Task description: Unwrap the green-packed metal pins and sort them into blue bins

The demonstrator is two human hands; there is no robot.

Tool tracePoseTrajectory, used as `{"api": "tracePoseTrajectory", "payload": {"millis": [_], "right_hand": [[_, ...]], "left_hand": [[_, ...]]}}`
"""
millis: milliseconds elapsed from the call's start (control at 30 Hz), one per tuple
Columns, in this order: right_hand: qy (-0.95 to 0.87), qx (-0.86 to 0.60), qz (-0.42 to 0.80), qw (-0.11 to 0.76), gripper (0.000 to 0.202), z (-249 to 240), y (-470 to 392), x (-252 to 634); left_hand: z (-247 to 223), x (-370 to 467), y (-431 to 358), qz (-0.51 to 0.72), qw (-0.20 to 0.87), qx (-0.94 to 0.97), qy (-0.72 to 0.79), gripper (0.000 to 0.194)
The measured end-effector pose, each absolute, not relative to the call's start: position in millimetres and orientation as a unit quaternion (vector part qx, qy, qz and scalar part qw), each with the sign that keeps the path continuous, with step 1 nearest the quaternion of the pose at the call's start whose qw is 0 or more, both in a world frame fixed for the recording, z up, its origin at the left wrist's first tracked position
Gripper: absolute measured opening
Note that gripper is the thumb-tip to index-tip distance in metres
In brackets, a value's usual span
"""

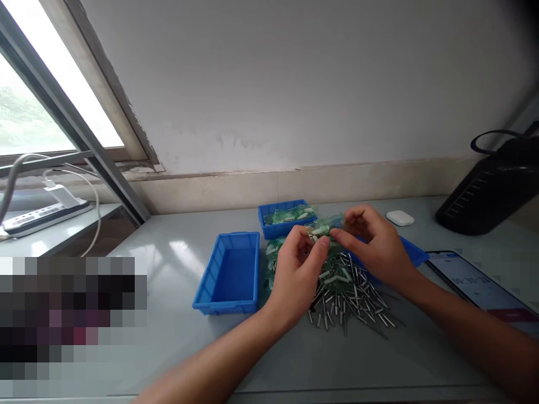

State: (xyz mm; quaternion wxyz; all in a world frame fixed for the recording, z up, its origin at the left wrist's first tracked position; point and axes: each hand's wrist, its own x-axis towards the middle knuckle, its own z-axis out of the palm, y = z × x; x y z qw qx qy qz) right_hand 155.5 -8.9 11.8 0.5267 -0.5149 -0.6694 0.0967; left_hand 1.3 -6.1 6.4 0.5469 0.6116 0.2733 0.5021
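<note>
Between my two hands is a small green-tinted clear plastic bag [323, 225] with pale pieces in it. My left hand [297, 272] pinches its near side between thumb and fingers. On the bag's right side, the thumb and fingers of my right hand [374, 244] are closed on it. Below them spreads a pile of thin metal rivets [353, 303], partly covered by my left hand. Similar filled bags [337, 276] lie on the pile, and others sit left of it, partly hidden by my left hand.
A blue bin [225, 308] stands to the left; a smaller blue bin [286, 229] behind holds filled bags. Another blue bin [415, 251] is mostly behind my right hand. Rightward are a phone [471, 280], a white case [400, 217] and a black bottle [484, 193]. A power strip [46, 217] lies left.
</note>
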Motion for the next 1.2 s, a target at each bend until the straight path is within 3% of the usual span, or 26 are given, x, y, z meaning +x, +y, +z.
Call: {"api": "tracePoseTrajectory", "payload": {"millis": [100, 200, 333, 633, 933, 1033, 1200], "right_hand": [[-0.661, -0.519, 0.040, 0.541, 0.024, 12, -8, 156], [-0.715, -0.499, 0.026, 0.490, 0.014, 12, -11, 155], [-0.752, -0.481, 0.048, 0.449, 0.015, 12, -14, 153], [-0.734, -0.470, 0.116, 0.476, 0.025, 13, -13, 152], [-0.715, -0.470, 0.171, 0.488, 0.018, 15, -14, 156], [-0.724, -0.483, 0.143, 0.471, 0.019, 12, -11, 158], [-0.711, -0.496, -0.006, 0.498, 0.021, 21, -9, 158]], "left_hand": [[6, 2, -5, 0.508, 0.555, 0.601, 0.270, 0.016], [6, 3, -5, 0.511, 0.562, 0.598, 0.254, 0.014], [7, 3, -5, 0.509, 0.554, 0.608, 0.252, 0.014], [9, -1, -3, 0.507, 0.511, 0.632, 0.285, 0.024], [4, 2, 5, 0.541, 0.533, 0.564, 0.325, 0.028], [5, 1, 6, 0.516, 0.537, 0.583, 0.323, 0.016], [7, 1, 5, 0.526, 0.529, 0.581, 0.326, 0.015]]}}
